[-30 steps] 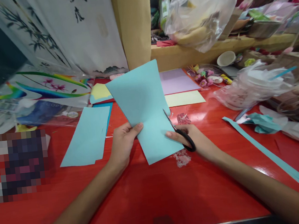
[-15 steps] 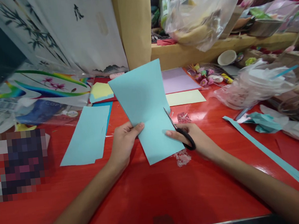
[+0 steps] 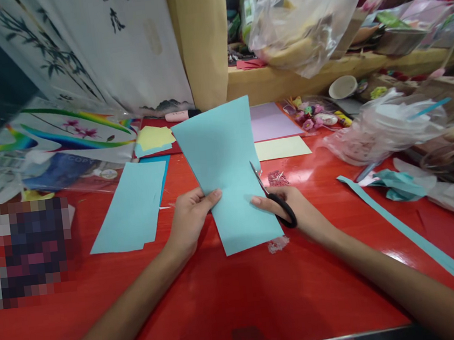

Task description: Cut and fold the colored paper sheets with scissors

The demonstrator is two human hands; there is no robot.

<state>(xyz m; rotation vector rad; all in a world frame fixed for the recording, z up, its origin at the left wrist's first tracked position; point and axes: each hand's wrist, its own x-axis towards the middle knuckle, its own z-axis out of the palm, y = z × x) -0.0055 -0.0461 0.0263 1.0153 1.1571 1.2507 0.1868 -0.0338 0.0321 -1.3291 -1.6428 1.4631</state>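
Note:
A light blue sheet of paper (image 3: 226, 164) stands tilted above the red table (image 3: 232, 299). My left hand (image 3: 189, 220) pinches its left edge, thumb on the front. My right hand (image 3: 292, 212) grips black-handled scissors (image 3: 274, 200) at the sheet's right edge, thumb resting on the paper. The blades point up and away along that edge.
Another blue sheet (image 3: 134, 209) lies to the left, with yellow (image 3: 281, 148) and lilac (image 3: 273, 122) sheets behind. A long blue strip (image 3: 412, 234) runs along the right. Plastic bags (image 3: 384, 126), craft clutter and a wooden shelf (image 3: 322, 70) crowd the back right.
The blue sheet and both hands have shifted slightly to the right and down; the scissors stay at the sheet's right edge.

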